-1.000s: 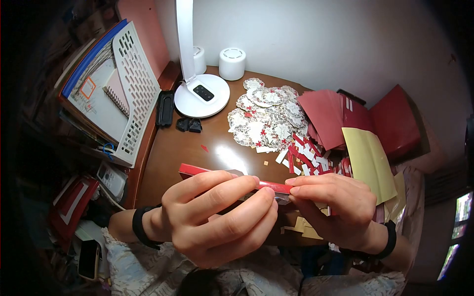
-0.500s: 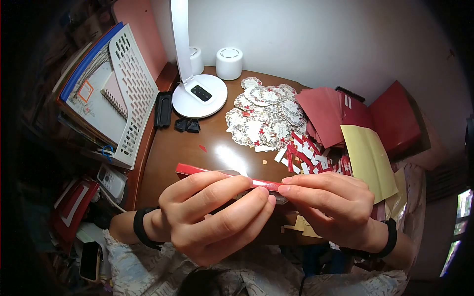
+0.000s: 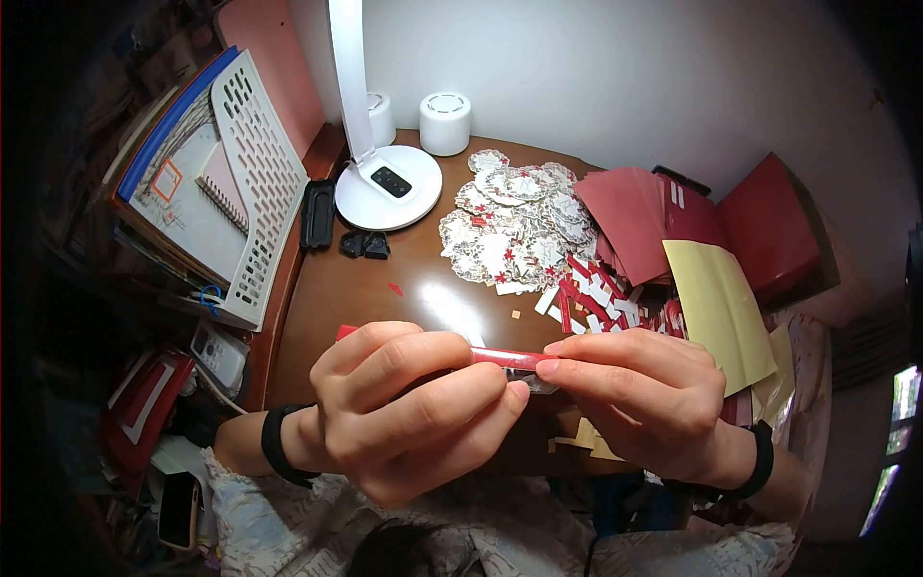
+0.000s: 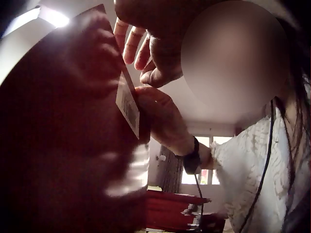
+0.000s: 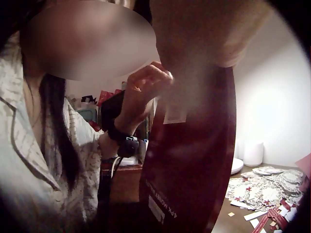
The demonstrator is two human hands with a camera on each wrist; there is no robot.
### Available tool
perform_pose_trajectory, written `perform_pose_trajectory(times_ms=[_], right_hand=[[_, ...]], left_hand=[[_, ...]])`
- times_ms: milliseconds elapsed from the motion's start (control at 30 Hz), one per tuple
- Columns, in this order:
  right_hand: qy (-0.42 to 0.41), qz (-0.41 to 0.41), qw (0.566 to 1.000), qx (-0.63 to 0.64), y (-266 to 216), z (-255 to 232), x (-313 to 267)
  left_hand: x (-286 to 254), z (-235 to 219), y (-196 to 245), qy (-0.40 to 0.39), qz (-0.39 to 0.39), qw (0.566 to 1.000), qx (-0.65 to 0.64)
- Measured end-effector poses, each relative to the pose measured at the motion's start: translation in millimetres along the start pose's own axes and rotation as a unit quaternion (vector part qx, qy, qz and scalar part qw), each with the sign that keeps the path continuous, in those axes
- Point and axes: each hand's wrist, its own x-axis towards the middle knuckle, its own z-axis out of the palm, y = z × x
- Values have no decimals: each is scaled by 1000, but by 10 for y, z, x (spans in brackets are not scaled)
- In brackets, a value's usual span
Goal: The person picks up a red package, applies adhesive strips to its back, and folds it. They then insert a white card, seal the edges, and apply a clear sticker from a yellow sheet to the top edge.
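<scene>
Both hands hold a flat, dark red box [image 3: 510, 359], seen edge-on in the head view with its narrow top side up. My left hand [image 3: 413, 413] pinches it along that edge, index finger on the far side and thumb tip in front. At the right end, the fingers and thumb of my right hand [image 3: 654, 399] grip the corner. In the left wrist view the broad red face fills the left half, and a pale label [image 4: 129, 105] sits near its edge. White print and another small label [image 5: 156, 208] show low on the box in the right wrist view.
A heap of round printed paper cutouts [image 3: 524, 221] lies behind the hands, beside scattered red and white strips [image 3: 606, 303]. Red folders [image 3: 625, 221] and a yellow sheet [image 3: 721, 317] stand at right. A white lamp [image 3: 389, 192] and a white file rack [image 3: 255, 183] are at left.
My left fingertips have slid left along the edge, so more of the red strip shows between the hands. The left end of the box is now mostly covered. Both hands have risen slightly.
</scene>
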Motion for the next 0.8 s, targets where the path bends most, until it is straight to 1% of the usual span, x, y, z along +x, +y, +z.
perform_pose_trajectory(times_ms=[167, 233, 400, 533, 600, 700, 800], right_hand=[[1, -2, 1000, -4, -28, -2, 3], [-8, 22, 1000, -9, -53, -14, 9], [-9, 15, 1000, -10, -54, -15, 3], [-10, 8, 1000, -11, -67, -27, 11], [-8, 11, 1000, -3, -52, -15, 4], [-3, 19, 1000, 8, -42, -9, 0], [-2, 23, 1000, 13, -44, -11, 7]], left_hand=[[5, 8, -6, 1, -18, 999, -26], [4, 15, 1, 4, -27, 999, -34], [8, 13, 16, 14, -51, 997, -51], [33, 5, 46, 17, -59, 997, -49], [34, 5, 64, 21, -75, 996, -43], [39, -63, 90, 4, -73, 997, -22], [-7, -79, 125, 5, -71, 997, -3]])
